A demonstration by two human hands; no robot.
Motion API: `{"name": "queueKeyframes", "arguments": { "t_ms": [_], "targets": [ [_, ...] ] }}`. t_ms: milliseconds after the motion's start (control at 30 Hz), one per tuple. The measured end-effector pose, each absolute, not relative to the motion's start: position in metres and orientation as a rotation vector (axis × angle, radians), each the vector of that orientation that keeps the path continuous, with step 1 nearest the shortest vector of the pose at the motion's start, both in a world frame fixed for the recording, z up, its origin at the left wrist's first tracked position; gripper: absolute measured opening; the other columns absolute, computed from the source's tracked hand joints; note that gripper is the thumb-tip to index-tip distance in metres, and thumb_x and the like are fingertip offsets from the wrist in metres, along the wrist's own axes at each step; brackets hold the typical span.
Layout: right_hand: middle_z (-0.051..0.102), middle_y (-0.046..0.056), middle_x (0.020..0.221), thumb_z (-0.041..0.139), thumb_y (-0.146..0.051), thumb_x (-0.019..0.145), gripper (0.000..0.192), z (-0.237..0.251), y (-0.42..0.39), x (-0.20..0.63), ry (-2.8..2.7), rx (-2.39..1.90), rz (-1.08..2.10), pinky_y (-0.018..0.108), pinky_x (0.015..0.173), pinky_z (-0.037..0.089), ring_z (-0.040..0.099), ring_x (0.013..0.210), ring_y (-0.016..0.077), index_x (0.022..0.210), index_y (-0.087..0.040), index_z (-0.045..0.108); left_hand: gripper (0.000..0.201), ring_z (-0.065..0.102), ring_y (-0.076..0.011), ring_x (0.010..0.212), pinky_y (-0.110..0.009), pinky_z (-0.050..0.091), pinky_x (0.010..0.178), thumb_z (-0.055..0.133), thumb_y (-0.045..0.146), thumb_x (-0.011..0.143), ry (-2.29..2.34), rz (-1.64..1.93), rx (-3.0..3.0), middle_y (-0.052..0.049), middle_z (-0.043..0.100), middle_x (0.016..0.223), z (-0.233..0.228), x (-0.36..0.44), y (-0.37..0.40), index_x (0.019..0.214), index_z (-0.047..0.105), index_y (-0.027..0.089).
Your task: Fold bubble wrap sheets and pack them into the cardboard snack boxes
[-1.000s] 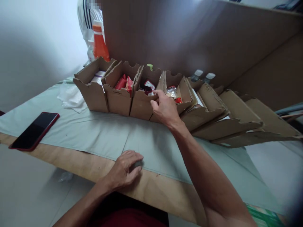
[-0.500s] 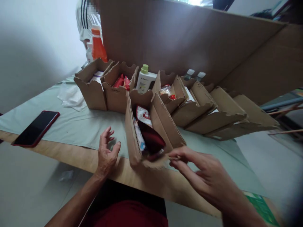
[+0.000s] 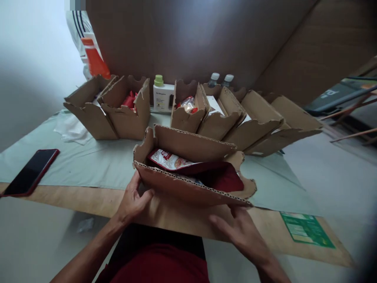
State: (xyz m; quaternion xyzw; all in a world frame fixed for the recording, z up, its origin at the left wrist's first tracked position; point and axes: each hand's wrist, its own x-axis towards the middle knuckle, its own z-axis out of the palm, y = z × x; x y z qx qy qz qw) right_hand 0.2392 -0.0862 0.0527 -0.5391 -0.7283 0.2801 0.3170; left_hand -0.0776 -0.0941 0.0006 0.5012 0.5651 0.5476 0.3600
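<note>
Corrugated cardboard forms the open bin (image 3: 182, 192), which we locate nearer to us than the green-capped white jug (image 3: 161, 96), its long axis running crosswise, left to right. Inside, we see a maroon-and-white pouch (image 3: 171, 159). The bin lies just beyond both hands: our left hand (image 3: 134, 200), left of the jug, meets its left end, thumb spread from the fingers; our right hand (image 3: 241, 226), right of the jug, has its fingertips hidden beneath the near edge. We cannot tell whether either grips.
</note>
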Motion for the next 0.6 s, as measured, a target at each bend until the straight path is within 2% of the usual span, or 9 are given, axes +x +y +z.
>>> {"name": "queueKeyframes", "arguments": {
  "t_ms": [67, 133, 267, 333, 467, 533, 600],
  "targets": [
    [0.077, 0.011, 0.103, 0.065, -0.055, 0.088, 0.04, 0.048, -0.074, 0.228, -1.869, -1.469, 0.682, 0.045, 0.087, 0.059, 0.072, 0.097, 0.0305, 0.107, -0.021, 0.071, 0.056, 0.063, -0.0299, 0.122, -0.043, 0.051, 0.104, 0.064, 0.026, 0.079, 1.468, 1.397, 1.283, -0.011, 0.067, 0.128, 0.007, -0.07, -0.088, 0.133, 0.057, 0.019],
    [0.076, 0.01, 0.096, 0.064, -0.056, 0.087, 0.038, 0.049, -0.051, 0.224, -1.808, -1.474, 0.634, 0.042, 0.08, 0.058, 0.071, 0.09, 0.0288, 0.1, -0.021, 0.068, 0.056, 0.063, -0.0288, 0.121, -0.042, 0.051, 0.102, 0.061, 0.026, 0.081, 1.444, 1.385, 1.29, -0.011, 0.067, 0.13, 0.014, -0.063, -0.074, 0.137, 0.054, 0.019],
    [0.073, 0.009, 0.097, 0.067, -0.058, 0.08, 0.047, 0.051, 0.002, 0.229, -1.653, -1.45, 0.6, 0.041, 0.073, 0.057, 0.069, 0.081, 0.0257, 0.108, -0.022, 0.061, 0.075, 0.058, -0.0297, 0.13, -0.046, 0.047, 0.111, 0.061, 0.026, 0.08, 1.285, 1.355, 1.411, -0.013, 0.055, 0.151, 0.026, -0.053, -0.02, 0.153, 0.041, 0.021],
    [0.073, 0.011, 0.102, 0.066, -0.059, 0.076, 0.05, 0.047, 0.02, 0.231, -1.585, -1.501, 0.583, 0.043, 0.075, 0.057, 0.07, 0.083, 0.0271, 0.11, -0.021, 0.06, 0.085, 0.053, -0.032, 0.137, -0.049, 0.042, 0.116, 0.061, 0.024, 0.077, 1.258, 1.319, 1.51, -0.013, 0.049, 0.157, 0.027, -0.052, 0.006, 0.158, 0.035, 0.021],
    [0.075, 0.014, 0.11, 0.059, -0.062, 0.077, 0.057, 0.024, 0.023, 0.238, -1.613, -1.759, 0.577, 0.051, 0.083, 0.056, 0.073, 0.093, 0.0353, 0.118, -0.022, 0.063, 0.093, 0.051, -0.0359, 0.139, -0.053, 0.046, 0.113, 0.061, 0.022, 0.077, 1.323, 1.154, 1.562, -0.015, 0.046, 0.16, 0.018, -0.059, 0.015, 0.163, 0.026, 0.019],
    [0.073, 0.016, 0.12, 0.056, -0.064, 0.08, 0.06, 0.006, 0.017, 0.249, -1.71, -1.824, 0.521, 0.057, 0.085, 0.056, 0.072, 0.102, 0.0408, 0.123, -0.024, 0.064, 0.089, 0.048, -0.0365, 0.142, -0.054, 0.043, 0.116, 0.062, 0.023, 0.08, 1.403, 1.053, 1.616, -0.016, 0.046, 0.16, 0.012, -0.065, -0.003, 0.162, 0.029, 0.02],
    [0.07, 0.017, 0.132, 0.057, -0.062, 0.082, 0.052, -0.014, 0.014, 0.263, -1.814, -1.761, 0.412, 0.059, 0.081, 0.057, 0.069, 0.112, 0.0447, 0.118, -0.028, 0.067, 0.082, 0.047, -0.0353, 0.143, -0.055, 0.04, 0.118, 0.063, 0.023, 0.082, 1.41, 0.952, 1.724, -0.016, 0.048, 0.159, 0.008, -0.075, -0.029, 0.16, 0.036, 0.021]
  ]
}}
